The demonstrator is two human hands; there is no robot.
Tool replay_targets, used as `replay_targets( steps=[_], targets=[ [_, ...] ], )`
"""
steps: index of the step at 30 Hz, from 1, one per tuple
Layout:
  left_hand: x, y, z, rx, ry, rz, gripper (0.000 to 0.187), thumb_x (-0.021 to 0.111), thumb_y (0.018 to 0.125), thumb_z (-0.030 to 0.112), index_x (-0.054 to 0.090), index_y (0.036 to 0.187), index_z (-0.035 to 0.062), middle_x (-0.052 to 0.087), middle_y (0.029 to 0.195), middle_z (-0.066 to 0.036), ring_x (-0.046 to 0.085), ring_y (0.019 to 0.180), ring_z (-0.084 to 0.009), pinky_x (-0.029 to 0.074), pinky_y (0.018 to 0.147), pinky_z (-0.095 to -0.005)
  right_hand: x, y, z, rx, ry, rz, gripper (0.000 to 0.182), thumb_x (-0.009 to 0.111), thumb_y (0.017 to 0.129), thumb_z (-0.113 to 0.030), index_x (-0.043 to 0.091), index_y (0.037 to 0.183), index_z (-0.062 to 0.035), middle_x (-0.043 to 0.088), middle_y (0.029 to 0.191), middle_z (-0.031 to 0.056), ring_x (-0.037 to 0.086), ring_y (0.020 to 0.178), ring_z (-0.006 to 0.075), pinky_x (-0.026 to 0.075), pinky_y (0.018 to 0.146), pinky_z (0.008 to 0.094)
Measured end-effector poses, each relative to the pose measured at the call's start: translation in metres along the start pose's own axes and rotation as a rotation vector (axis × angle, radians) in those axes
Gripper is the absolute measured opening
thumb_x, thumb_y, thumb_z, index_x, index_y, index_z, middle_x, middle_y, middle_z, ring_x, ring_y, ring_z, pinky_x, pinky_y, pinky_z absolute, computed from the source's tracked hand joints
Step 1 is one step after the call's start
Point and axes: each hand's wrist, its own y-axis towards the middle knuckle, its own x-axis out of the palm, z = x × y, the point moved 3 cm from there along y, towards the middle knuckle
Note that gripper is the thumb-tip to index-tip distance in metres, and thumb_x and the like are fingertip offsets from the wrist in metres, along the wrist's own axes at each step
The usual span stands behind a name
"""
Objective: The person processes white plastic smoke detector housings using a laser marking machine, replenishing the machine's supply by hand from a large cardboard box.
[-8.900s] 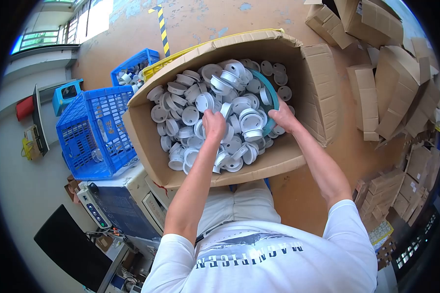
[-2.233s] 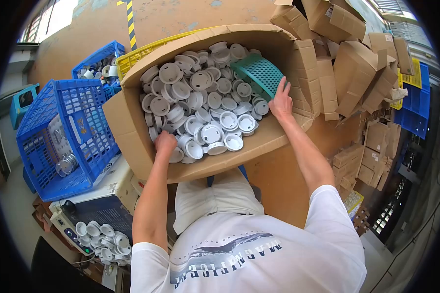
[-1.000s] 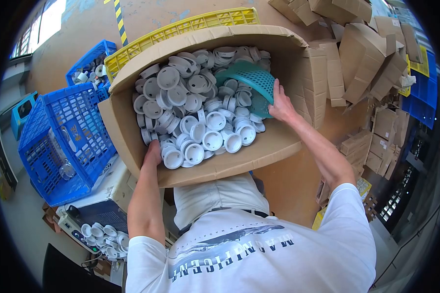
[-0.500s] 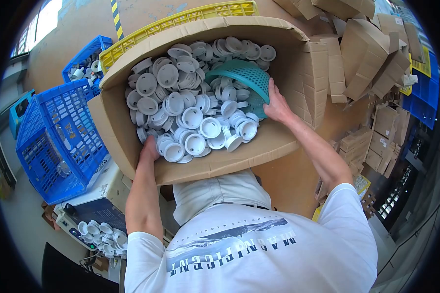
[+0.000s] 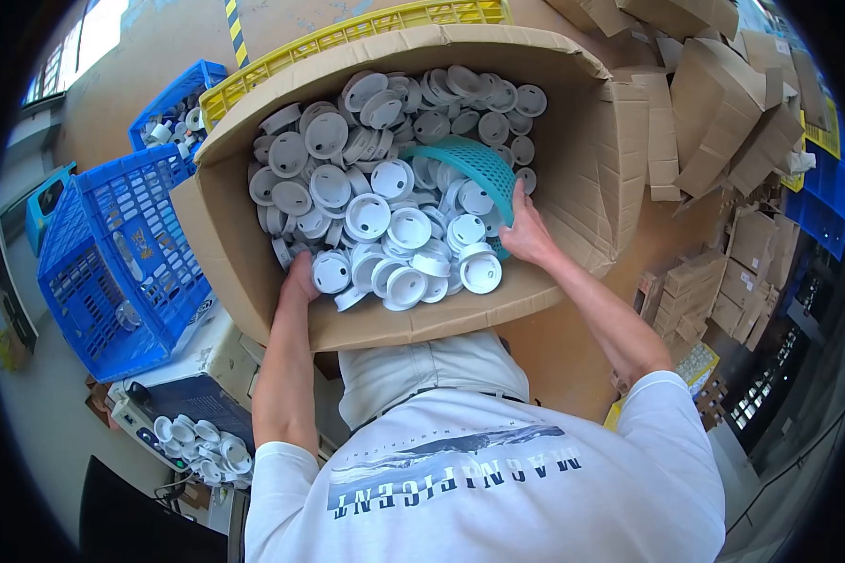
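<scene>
teal mesh, curved like the side of a basket, is held in our right hand (image 5: 529, 228); this teal basket (image 5: 474, 167) sits tilted among the white lids (image 5: 367, 217), in the right part of the big cardboard box (image 5: 422, 325). our right forearm comes in over the box's near right edge, slanting up and to the left, the elbow bent and out to the side. the right grip is closed on the basket's rim, the back of the hand towards us.

our left hand (image 5: 300, 279) reaches down inside the near left corner of the box, against the lids, with the forearm rising nearly straight from the sleeve. its fingers are mostly hidden by lids, so we cannot tell whether that grip is open or closed.

the lids lie heaped at many angles, some flat and some on edge, and bare cardboard shows along the near side. a yellow crate (image 5: 357, 39) is just beyond the far edge. on our left, a large blue crate (image 5: 145, 246) rests on a pale cabinet (image 5: 197, 364), and another cluster of lids (image 5: 207, 452) is below it.
</scene>
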Motion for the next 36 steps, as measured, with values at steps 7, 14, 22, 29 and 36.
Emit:
replay_targets(
  steps=[7, 14, 22, 29, 36],
  targets=[
    [0.014, -0.013, -0.016, -0.118, 0.003, -0.257, 0.046, 0.028, 0.097, 0.028, 0.057, 0.121, 0.0007, 0.067, 0.112, -0.016, 0.065, 0.103, -0.0318, 0.054, 0.091, -0.0480, -0.015, -0.012, -0.011, -0.020, -0.013, -0.055, 0.094, 0.060, 0.077, -0.010, 0.003, 0.149, 0.0114, 0.028, 0.146, 0.0394, 0.039, 0.132, 0.0500, 0.036, 0.111, 0.0446],
    [0.035, -0.009, -0.019, -0.075, -0.006, -0.141, 0.052, 0.025, 0.100, 0.033, 0.056, 0.125, 0.0006, 0.067, 0.115, -0.018, 0.065, 0.106, -0.0351, 0.052, 0.095, -0.0507, -0.020, -0.003, 0.008, -0.064, 0.075, -0.083, 0.093, 0.058, 0.077, -0.009, 0.003, 0.149, 0.0119, 0.030, 0.147, 0.0371, 0.037, 0.135, 0.0472, 0.033, 0.113, 0.0415],
    [0.068, -0.025, -0.028, -0.063, -0.067, -0.327, 0.042, 0.032, 0.098, 0.025, 0.061, 0.115, -0.0007, 0.069, 0.108, -0.017, 0.068, 0.098, -0.0329, 0.056, 0.089, -0.0480, -0.010, 0.000, 0.027, -0.080, 0.145, -0.034, 0.093, 0.054, 0.075, -0.009, 0.004, 0.153, 0.0065, 0.051, 0.133, 0.0311, 0.052, 0.124, 0.0362, 0.039, 0.105, 0.0347],
    [0.121, -0.048, -0.069, 0.058, -0.263, -0.338, 0.035, 0.046, 0.100, 0.029, 0.060, 0.116, 0.0011, 0.069, 0.107, -0.015, 0.070, 0.093, -0.0279, 0.060, 0.080, -0.0431, -0.001, -0.001, 0.041, -0.044, 0.425, -0.183, 0.070, 0.053, 0.076, -0.009, 0.032, 0.141, 0.0043, 0.055, 0.129, 0.0238, 0.053, 0.120, 0.0311, 0.040, 0.104, 0.0363],
    [0.117, -0.069, -0.066, 0.069, -0.383, -0.182, 0.037, 0.046, 0.100, 0.030, 0.058, 0.122, 0.0024, 0.068, 0.109, -0.013, 0.070, 0.094, -0.0272, 0.059, 0.080, -0.0419, 0.012, 0.014, 0.034, -0.105, 0.544, -0.296, 0.051, 0.055, 0.074, -0.010, 0.053, 0.123, 0.0034, 0.060, 0.115, 0.0127, 0.056, 0.104, 0.0207, 0.046, 0.094, 0.0340]
  ],
)
